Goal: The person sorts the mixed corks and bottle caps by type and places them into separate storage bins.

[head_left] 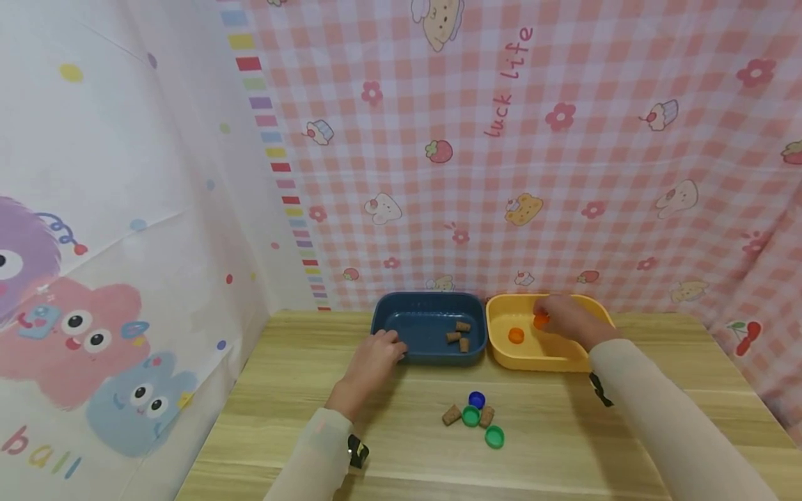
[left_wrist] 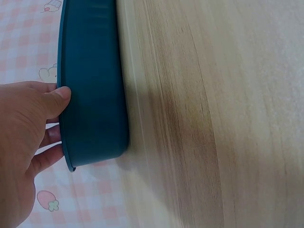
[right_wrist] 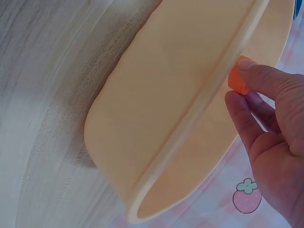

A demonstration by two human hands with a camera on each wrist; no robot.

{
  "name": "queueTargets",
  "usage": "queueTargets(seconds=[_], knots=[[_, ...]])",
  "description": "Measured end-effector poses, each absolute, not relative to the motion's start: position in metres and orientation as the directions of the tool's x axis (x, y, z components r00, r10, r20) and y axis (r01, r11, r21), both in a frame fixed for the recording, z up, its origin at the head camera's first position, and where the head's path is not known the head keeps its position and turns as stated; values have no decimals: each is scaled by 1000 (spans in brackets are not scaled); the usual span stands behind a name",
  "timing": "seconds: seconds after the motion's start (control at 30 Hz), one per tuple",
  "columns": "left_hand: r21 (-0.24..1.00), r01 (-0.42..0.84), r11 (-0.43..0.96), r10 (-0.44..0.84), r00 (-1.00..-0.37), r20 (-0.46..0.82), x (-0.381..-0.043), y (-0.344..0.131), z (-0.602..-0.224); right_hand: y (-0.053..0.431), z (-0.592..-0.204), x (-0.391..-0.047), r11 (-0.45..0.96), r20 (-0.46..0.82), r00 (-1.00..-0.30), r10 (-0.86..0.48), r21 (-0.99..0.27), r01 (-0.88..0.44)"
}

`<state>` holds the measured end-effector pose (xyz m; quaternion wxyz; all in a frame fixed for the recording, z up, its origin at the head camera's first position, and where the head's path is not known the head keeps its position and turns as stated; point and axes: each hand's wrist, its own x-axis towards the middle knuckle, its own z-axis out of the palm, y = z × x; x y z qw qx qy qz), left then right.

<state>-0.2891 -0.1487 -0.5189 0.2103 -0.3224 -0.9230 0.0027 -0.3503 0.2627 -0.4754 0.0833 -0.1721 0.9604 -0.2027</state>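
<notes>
My right hand (head_left: 567,321) is over the yellow tub (head_left: 532,362), pinching an orange bottle cap (right_wrist: 236,81) between thumb and fingertips just inside the rim. Another orange bottle cap (head_left: 516,336) lies on the tub's floor. At the near left corner of the dark blue tub (left_wrist: 95,80), my left hand (head_left: 374,358) grips the rim, thumb on the outer wall and fingers over the inside. Three corks (head_left: 462,326) lie in the right part of the blue tub.
In front of the tubs, on the wooden table (head_left: 282,417), lie a blue cap (head_left: 477,400), two green caps (head_left: 494,437) and two corks (head_left: 451,416), loosely grouped. A pink checked cloth (head_left: 401,174) hangs right behind the tubs, which stand side by side.
</notes>
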Motion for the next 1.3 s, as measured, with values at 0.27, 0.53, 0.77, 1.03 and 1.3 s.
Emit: queueTargets(seconds=[0.27,0.53,0.77,1.03,1.3], knots=[[-129,592,795,593,-715,371,-289,-147,-518,261,-481,-351,854,-145,-924,-353,-455,-254],[-126,592,796,590,-715,374,-289,-148,-519,262,-485,-354,863,-167,-915,-368,-426,-270],[-129,585,801,587,-725,361,-288,-148,-517,264,-486,-349,848,-129,-910,-393,-433,-305],[-136,583,801,589,-726,355,-288,-147,-515,260,-479,-334,834,-17,-903,-429,-391,-389],[-122,580,805,580,-729,363,-287,-147,-515,257,-475,-308,834,131,-904,-407,-349,-427]])
